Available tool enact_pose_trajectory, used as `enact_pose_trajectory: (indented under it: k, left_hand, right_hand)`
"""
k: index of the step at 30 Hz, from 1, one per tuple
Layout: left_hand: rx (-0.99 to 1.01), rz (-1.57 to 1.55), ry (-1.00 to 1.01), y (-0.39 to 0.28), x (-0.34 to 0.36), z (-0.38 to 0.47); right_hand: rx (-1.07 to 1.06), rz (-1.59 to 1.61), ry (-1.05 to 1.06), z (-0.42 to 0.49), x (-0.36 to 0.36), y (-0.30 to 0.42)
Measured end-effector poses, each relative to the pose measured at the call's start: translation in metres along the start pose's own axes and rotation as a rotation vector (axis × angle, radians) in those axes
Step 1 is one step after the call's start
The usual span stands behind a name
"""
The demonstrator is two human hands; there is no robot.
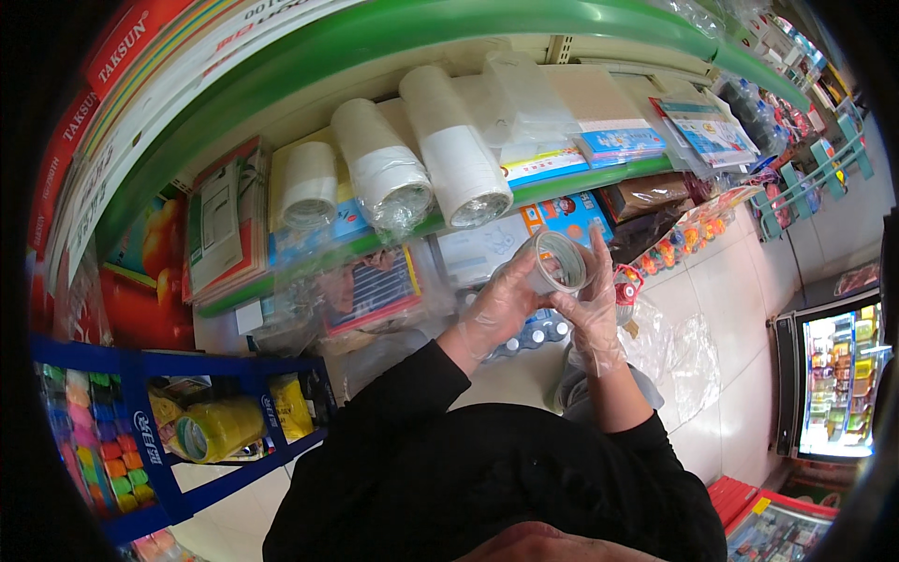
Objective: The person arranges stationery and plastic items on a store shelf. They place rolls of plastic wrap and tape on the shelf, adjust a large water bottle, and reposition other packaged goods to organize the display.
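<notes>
Between both hands, in front of the shelf, is a roll of clear tape (577, 263), its hollow round end tilted up towards me. My left hand (500, 295) grips it from the left side. My right hand (593, 309) supports it from below and the right, its thumb under the rim and its fingers pointing up. Thin clear plastic gloves cover both hands. Just beyond, on the shelf, lie several wrapped stacks of tape rolls: a short one (309, 183), a middle one (383, 165) and a long one (456, 147).
The green-edged shelf (597, 173) also bears packets of paper goods (621, 144). Bottles with white caps (537, 336) stand low down. A blue rack (232, 365) at left holds a yellow tape stack (221, 425). Plastic wrapping (692, 372) lies on the tiled floor (737, 309). A lit display (839, 383) stands right.
</notes>
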State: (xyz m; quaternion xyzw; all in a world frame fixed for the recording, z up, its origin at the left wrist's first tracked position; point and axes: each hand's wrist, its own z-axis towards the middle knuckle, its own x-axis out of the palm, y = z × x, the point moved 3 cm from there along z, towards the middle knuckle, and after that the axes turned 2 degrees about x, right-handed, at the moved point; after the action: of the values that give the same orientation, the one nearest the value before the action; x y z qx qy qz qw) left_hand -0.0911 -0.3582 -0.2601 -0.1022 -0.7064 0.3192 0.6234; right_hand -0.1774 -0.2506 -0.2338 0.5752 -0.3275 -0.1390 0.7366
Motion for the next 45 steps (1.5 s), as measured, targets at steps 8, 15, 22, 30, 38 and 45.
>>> enact_pose_trajectory:
  k: [8, 15, 22, 30, 38, 45]
  left_hand:
    - [0.0, 0.021, 0.016, 0.0, -0.003, -0.002]
    - [0.01, 0.105, 0.045, -0.008, 0.009, -0.006]
    - [-0.101, 0.144, -0.155, 0.014, -0.023, 0.0]
    - [-0.286, 0.626, -0.196, 0.031, -0.034, -0.006]
    - [-0.446, 2.007, 0.274, 0.03, -0.024, -0.016]
    - [-0.38, 2.031, 0.436, 0.044, -0.044, -0.018]
  right_hand:
    - [-0.036, -0.075, 0.015, 0.0, -0.002, -0.011]
    - [0.052, 0.016, -0.044, -0.002, 0.002, -0.002]
    - [0.014, 0.132, -0.2, 0.011, -0.026, -0.013]
    - [-0.14, 0.035, -0.35, 0.027, -0.053, -0.02]
    - [-0.317, -0.187, -0.333, 0.066, -0.03, 0.003]
    - [-0.51, -0.34, -0.185, 0.176, 0.027, 0.026]
